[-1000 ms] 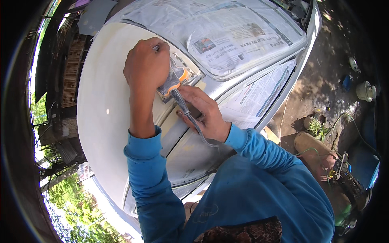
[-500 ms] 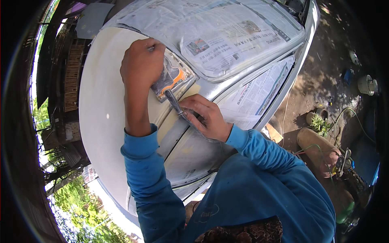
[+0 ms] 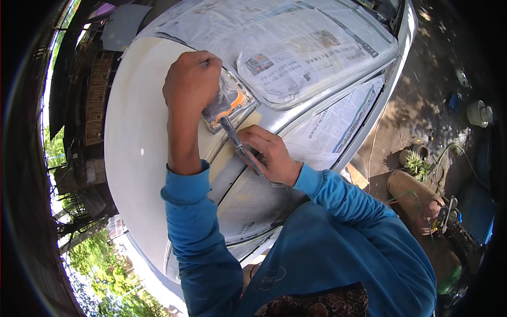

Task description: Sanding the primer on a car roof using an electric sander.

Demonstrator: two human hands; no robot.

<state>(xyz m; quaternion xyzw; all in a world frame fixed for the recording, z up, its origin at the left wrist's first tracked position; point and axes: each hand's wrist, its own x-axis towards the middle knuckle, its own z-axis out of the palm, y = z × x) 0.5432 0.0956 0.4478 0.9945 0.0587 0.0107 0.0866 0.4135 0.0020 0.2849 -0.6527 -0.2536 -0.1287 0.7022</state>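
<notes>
An orange and dark grey sander [image 3: 233, 102], dusty and with a flat rectangular base, lies on a pale car body panel [image 3: 142, 113]. My left hand [image 3: 191, 82] is closed over its far left side, the fingertips partly hidden. From the sander's near end a dark dusty tube or cord sleeve [image 3: 231, 132] runs toward me. My right hand [image 3: 270, 154] grips that piece between thumb and fingers. Beneath the hands, a dark panel gap [image 3: 232, 185] crosses the bodywork, with yellowish filler patches beside it.
Newspaper masking [image 3: 296, 58] covers the car's window, and another masked pane [image 3: 338, 119] is at the right. On the ground to the right are a white bucket [image 3: 479, 112], a potted plant [image 3: 417, 165] and a brown cylinder [image 3: 414, 193] with thin hoses.
My left hand and the sander have shifted slightly to the right along the panel. My right hand keeps its grip, nearly in place.
</notes>
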